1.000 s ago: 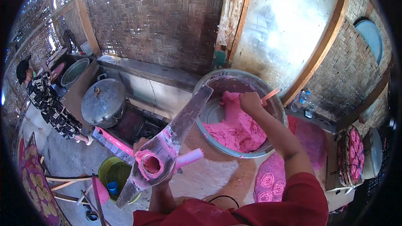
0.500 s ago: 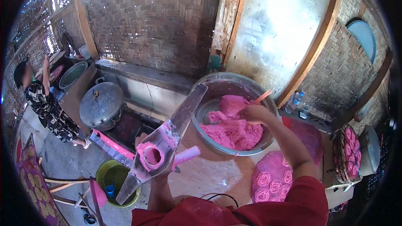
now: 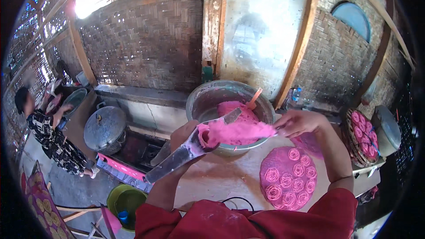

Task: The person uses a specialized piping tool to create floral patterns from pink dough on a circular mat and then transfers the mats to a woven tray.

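Observation:
My left hand (image 3: 184,136) is closed round a grey, flour-dusted wooden press (image 3: 177,164), a long bar with a pink-rimmed round opening (image 3: 206,136) at its middle. The press is tilted, its far end over the basin's near rim. My right hand (image 3: 297,123) pinches the end of a long thing coated in pink dough (image 3: 241,130); what lies under the dough is hidden. Its other end meets the press opening. Behind, a large metal basin (image 3: 195,102) holds more pink dough (image 3: 232,107), with an orange spatula (image 3: 254,98) standing in it.
On the table (image 3: 208,183), a round pink sheet (image 3: 268,194) bears several rose-like dough coils. Stacked round trays (image 3: 361,137) of coils stand at right. A lidded pot (image 3: 105,126) and stove are at left, a green bucket (image 3: 116,194) below. Another person (image 3: 53,132) works at far left.
My right hand has come out of the basin with the dough-coated thing, bringing it to the press. The press has turned and shifted right. The other person's arm has lowered.

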Motion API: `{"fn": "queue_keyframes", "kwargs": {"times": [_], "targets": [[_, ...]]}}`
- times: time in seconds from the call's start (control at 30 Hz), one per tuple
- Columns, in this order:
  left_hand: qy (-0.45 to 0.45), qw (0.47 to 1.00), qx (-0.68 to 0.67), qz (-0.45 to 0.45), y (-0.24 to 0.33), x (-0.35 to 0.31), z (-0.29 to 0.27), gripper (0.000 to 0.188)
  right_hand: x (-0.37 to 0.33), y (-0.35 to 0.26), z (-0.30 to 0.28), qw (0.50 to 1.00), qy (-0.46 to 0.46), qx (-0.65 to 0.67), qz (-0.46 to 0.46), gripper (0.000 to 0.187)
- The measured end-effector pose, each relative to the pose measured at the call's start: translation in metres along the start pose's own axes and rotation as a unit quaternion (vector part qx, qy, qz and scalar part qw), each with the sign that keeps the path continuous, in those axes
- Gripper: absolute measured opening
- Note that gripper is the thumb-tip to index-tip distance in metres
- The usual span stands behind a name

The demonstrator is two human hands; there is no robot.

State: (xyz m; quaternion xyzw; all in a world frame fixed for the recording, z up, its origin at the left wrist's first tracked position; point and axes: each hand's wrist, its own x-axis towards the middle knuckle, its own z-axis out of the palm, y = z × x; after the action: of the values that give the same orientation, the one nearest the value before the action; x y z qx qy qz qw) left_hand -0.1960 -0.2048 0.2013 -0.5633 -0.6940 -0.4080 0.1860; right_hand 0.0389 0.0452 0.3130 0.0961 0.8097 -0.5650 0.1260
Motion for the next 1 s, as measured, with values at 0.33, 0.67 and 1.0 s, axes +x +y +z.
{"fn": "queue_keyframes", "kwargs": {"times": [0.33, 0.67, 1.0], "targets": [[-0.088, 0.996, -0.006, 0.022, 0.031, -0.022, 0.021, 0.035, 0.002, -0.013, 0.143, 0.552, 0.25, -0.762, -0.228, 0.03], [-0.048, 0.99, 0.107, -0.077, -0.029, -0.074, 0.005, 0.024, -0.045, -0.041, 0.145, 0.557, 0.296, -0.759, -0.16, 0.044], [-0.028, 0.993, 0.113, -0.036, 0.009, -0.076, -0.007, 0.026, 0.009, -0.015, 0.179, 0.55, 0.194, -0.785, -0.208, 0.034]]}}
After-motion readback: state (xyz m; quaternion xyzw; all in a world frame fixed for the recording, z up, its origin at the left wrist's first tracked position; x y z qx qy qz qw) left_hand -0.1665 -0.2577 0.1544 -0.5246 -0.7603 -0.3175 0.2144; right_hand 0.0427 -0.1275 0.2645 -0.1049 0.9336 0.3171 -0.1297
